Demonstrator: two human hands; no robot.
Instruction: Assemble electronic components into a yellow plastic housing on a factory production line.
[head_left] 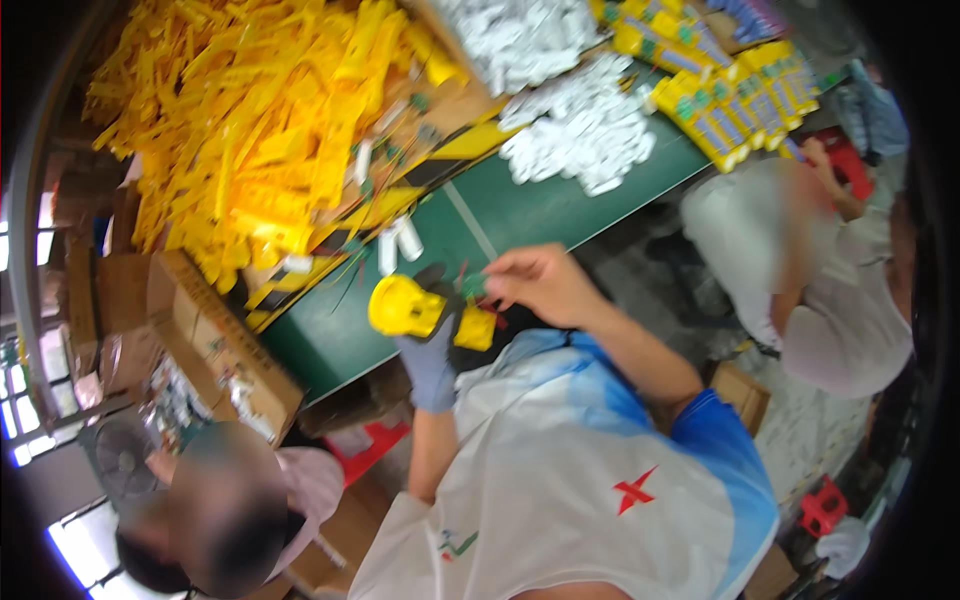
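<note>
My left hand, in a grey glove with dark fingers, is closed around a yellow plastic housing with a rounded end, held just over the table's near edge. Bare, my right hand pinches a small green circuit board with thin red wires close above the housing. The board's far side and the fingertips behind it are partly hidden. Two white plastic pieces lie on the green table just beyond my left hand.
A big heap of yellow plastic parts fills the far left behind a black-and-yellow striped edge. White parts are piled farther back, beside yellow packs. An open carton stands at left. People sit at lower left and right.
</note>
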